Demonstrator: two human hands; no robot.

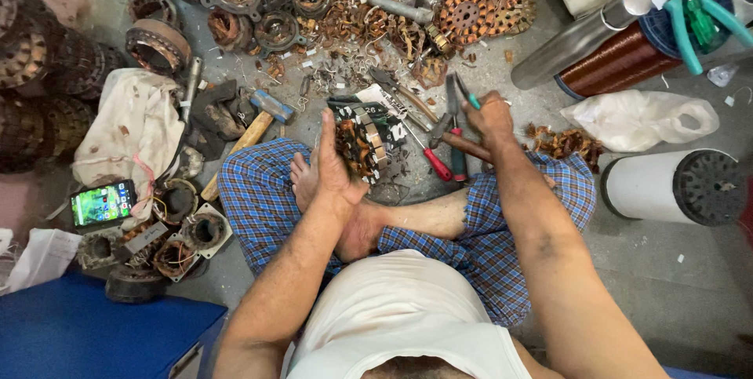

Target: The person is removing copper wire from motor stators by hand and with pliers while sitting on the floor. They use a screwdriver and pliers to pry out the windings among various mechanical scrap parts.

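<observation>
Where hands work, strewn copper scraps (369, 26)

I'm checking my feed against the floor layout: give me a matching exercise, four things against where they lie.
Things:
1. phone
2. copper wire spool
3. hammer
4. motor stator

Places:
A. far right, under green-handled cutters
B. against the left hand
C. on the floor at the left, screen lit
D. beside the left knee, by the cloth

Pairs: 1-C, 2-A, 3-D, 4-B
</observation>
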